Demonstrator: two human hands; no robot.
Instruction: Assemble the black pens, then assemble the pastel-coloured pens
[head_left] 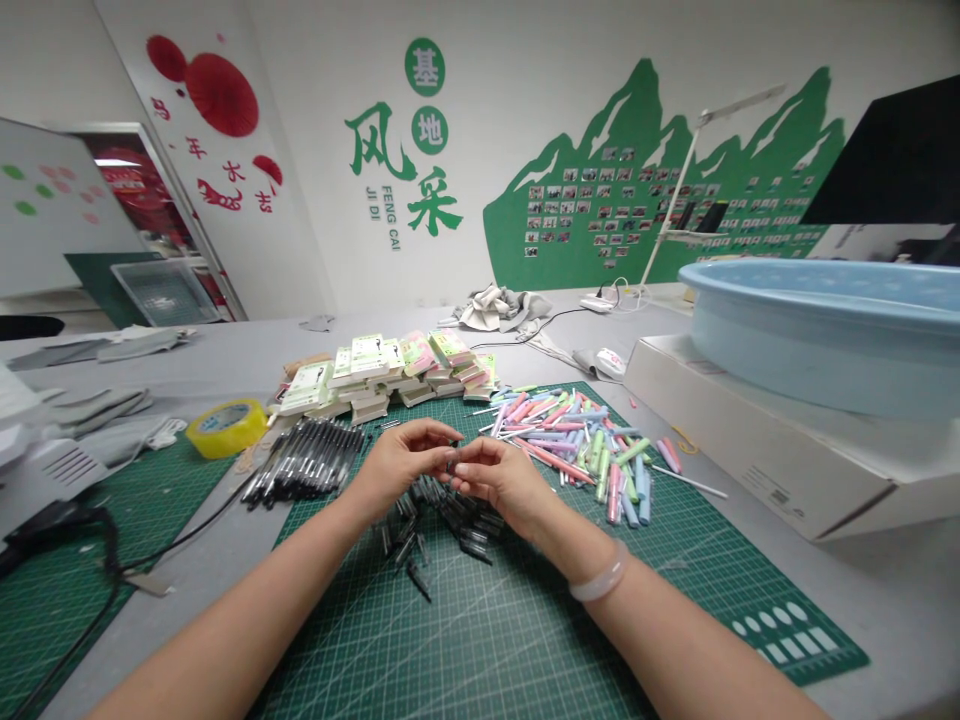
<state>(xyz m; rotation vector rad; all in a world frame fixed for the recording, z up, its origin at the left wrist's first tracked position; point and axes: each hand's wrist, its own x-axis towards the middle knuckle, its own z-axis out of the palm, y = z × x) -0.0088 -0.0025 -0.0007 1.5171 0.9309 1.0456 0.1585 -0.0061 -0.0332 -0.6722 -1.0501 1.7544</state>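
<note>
My left hand [409, 455] and my right hand [501, 478] meet over the green cutting mat [480, 640], both with fingertips pinched. Between them is a small dark pen part, mostly hidden by the fingers. Below lies a loose heap of black pen parts [469, 520], some with clear sections. A row of black pens [311, 460] rests side by side left of my left hand. Beyond my right hand spreads a pile of pastel pen-like tubes [574, 430] in pink, green, blue and purple, mixed with thin white sticks.
Stacked small boxes [367, 365] stand at the mat's far edge. Yellow tape [227, 428] lies on the left, near a white device [45, 470] with a black cable. At right, a blue basin [817, 340] sits on a white carton [757, 440]. Crumpled cloth [499, 307] lies behind.
</note>
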